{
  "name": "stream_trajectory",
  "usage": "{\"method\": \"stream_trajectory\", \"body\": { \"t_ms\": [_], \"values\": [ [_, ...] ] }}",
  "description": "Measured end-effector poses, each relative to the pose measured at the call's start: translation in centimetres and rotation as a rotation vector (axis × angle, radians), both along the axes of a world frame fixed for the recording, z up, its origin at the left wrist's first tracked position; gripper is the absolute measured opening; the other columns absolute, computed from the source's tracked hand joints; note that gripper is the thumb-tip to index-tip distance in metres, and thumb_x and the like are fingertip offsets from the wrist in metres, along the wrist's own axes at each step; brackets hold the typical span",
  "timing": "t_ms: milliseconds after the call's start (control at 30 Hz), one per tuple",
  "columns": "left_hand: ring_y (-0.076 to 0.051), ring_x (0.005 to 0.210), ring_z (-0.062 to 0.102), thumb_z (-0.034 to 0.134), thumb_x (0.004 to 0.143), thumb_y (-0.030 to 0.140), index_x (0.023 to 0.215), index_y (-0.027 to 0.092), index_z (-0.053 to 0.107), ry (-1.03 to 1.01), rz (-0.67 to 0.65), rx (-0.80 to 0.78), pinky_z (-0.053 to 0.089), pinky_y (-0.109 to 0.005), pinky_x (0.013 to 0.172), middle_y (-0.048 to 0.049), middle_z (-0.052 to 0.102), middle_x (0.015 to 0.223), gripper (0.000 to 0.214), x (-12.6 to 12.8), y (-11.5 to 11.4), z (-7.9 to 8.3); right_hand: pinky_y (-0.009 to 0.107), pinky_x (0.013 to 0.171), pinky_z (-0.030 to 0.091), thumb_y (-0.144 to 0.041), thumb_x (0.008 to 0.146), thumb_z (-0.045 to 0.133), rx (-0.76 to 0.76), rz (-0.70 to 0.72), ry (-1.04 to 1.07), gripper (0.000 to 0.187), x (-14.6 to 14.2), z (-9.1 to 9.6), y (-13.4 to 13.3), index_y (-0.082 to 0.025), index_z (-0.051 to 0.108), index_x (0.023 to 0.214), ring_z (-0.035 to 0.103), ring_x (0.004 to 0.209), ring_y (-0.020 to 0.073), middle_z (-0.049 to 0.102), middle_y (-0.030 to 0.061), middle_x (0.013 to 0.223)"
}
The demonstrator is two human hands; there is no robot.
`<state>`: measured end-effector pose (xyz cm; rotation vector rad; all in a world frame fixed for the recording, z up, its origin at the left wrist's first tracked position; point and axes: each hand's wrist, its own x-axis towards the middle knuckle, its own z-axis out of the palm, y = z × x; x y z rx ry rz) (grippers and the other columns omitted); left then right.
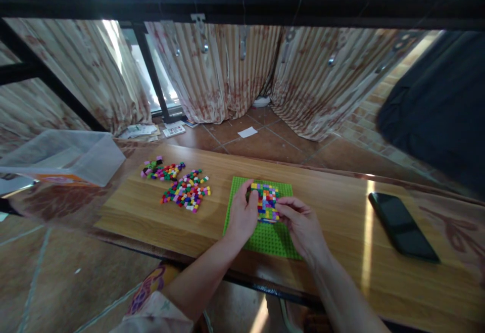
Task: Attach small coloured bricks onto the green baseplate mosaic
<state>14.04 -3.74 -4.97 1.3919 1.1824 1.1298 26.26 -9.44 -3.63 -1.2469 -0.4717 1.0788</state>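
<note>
A green studded baseplate (271, 244) lies on the wooden board, and a block of small multicoloured toy bricks (268, 199) is on it. My left hand (242, 211) curls around the block's left side, its thumb and fingers gripping that edge. At the block's right edge is my right hand (301, 220), thumb and forefinger pinched together. Whatever may be between those fingertips is too small to make out. Loose coloured bricks (186, 191) lie in a spread pile to the left, with a second cluster of bricks (162, 171) just behind.
A translucent plastic bin (87, 158) stands at the far left. On the right of the wooden board (337, 211) lies a black phone (403, 227). A dark metal bar (242, 7) crosses in front of striped curtains (227, 75). Papers (140, 131) are on the tiled floor behind.
</note>
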Motion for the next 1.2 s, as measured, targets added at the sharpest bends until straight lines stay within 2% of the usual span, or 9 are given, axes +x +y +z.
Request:
{"method": "stream_trajectory", "body": {
  "t_ms": [167, 300, 400, 600, 700, 800, 967, 1100, 1200],
  "values": [
    [-0.018, 0.094, 0.064, 0.051, 0.087, 0.025, 0.107, 0.016, 0.064, -0.068, 0.071, -0.026, 0.049, -0.031, 0.088, -0.0074, 0.069, 0.103, 0.025, -1.3, 1.9, -0.2, 0.021, 0.050, 0.044, -0.032, 0.053, 0.086, -0.016, 0.048, 0.020, 0.026, 0.7, 0.2, -0.6, -0.020, 0.072, 0.070, 0.053, 0.056, 0.0089, 0.064, -0.0008, 0.066],
    [-0.017, 0.088, 0.065, 0.053, 0.083, 0.019, 0.100, 0.014, 0.066, 0.046, 0.076, 0.030, 0.051, -0.030, 0.083, -0.0079, 0.071, 0.098, 0.022, -3.9, 4.2, 0.2, 0.017, 0.051, 0.044, -0.034, 0.054, 0.087, -0.028, -0.018, -0.015, 0.028, 1.8, 0.2, -0.9, -0.019, 0.073, 0.074, 0.051, 0.058, 0.0071, 0.062, -0.0016, 0.067],
    [-0.018, 0.088, 0.065, 0.055, 0.080, 0.014, 0.098, 0.015, 0.068, 0.303, 0.082, 0.135, 0.051, -0.031, 0.084, -0.0076, 0.071, 0.096, 0.022, -6.8, 6.0, 1.0, 0.015, 0.052, 0.043, -0.035, 0.056, 0.086, -0.044, -0.040, -0.049, 0.027, 2.6, -0.1, -0.9, -0.020, 0.073, 0.075, 0.050, 0.059, 0.0066, 0.061, -0.0022, 0.067],
    [-0.022, 0.092, 0.063, 0.053, 0.080, 0.012, 0.093, 0.016, 0.071, 0.942, 0.212, 0.284, 0.047, -0.036, 0.088, -0.0094, 0.071, 0.095, 0.022, -11.4, 8.5, 1.7, 0.016, 0.054, 0.041, -0.038, 0.059, 0.084, -0.053, 0.008, -0.146, 0.027, 2.6, -0.7, -1.1, -0.020, 0.073, 0.077, 0.048, 0.062, 0.0081, 0.060, -0.0018, 0.068],
    [-0.023, 0.094, 0.062, 0.053, 0.082, 0.015, 0.093, 0.018, 0.071, 1.080, 0.169, 0.355, 0.044, -0.037, 0.091, -0.0081, 0.071, 0.093, 0.022, -11.7, 8.7, 1.2, 0.017, 0.055, 0.041, -0.039, 0.061, 0.083, -0.059, 0.022, -0.174, 0.027, 2.5, -0.8, -1.1, -0.021, 0.073, 0.078, 0.048, 0.063, 0.0082, 0.060, -0.0021, 0.069],
    [-0.023, 0.094, 0.060, 0.053, 0.081, 0.016, 0.094, 0.019, 0.071, 1.116, 0.099, 0.414, 0.042, -0.038, 0.093, -0.0078, 0.071, 0.093, 0.022, -11.1, 8.5, 0.7, 0.018, 0.056, 0.040, -0.040, 0.062, 0.082, -0.071, 0.032, -0.184, 0.027, 2.4, -0.7, -1.1, -0.021, 0.072, 0.078, 0.048, 0.063, 0.0083, 0.060, -0.0022, 0.068],
    [-0.024, 0.092, 0.060, 0.050, 0.081, 0.014, 0.090, 0.019, 0.071, 1.142, 0.121, 0.378, 0.042, -0.039, 0.089, -0.0089, 0.070, 0.093, 0.023, -10.6, 8.5, 0.5, 0.019, 0.056, 0.039, -0.040, 0.062, 0.082, -0.063, 0.036, -0.178, 0.027, 2.3, -0.5, -1.1, -0.021, 0.072, 0.078, 0.048, 0.062, 0.0084, 0.059, -0.0023, 0.066],
    [-0.024, 0.089, 0.062, 0.051, 0.082, 0.014, 0.092, 0.018, 0.070, 1.108, 0.137, 0.405, 0.044, -0.039, 0.085, -0.0093, 0.070, 0.091, 0.022, -10.3, 8.4, 0.9, 0.020, 0.055, 0.038, -0.040, 0.060, 0.083, -0.059, 0.015, -0.169, 0.028, 2.2, -0.3, -1.1, -0.020, 0.073, 0.076, 0.047, 0.061, 0.0087, 0.059, -0.0020, 0.064],
    [-0.023, 0.087, 0.063, 0.050, 0.084, 0.014, 0.097, 0.018, 0.068, 0.976, 0.145, 0.466, 0.047, -0.037, 0.081, -0.0085, 0.070, 0.094, 0.023, -9.6, 8.0, 1.6, 0.021, 0.055, 0.038, -0.041, 0.059, 0.082, -0.044, 0.007, -0.189, 0.028, 2.1, -0.1, -1.0, -0.020, 0.073, 0.075, 0.047, 0.060, 0.0093, 0.059, -0.0016, 0.063]
  ]
}}
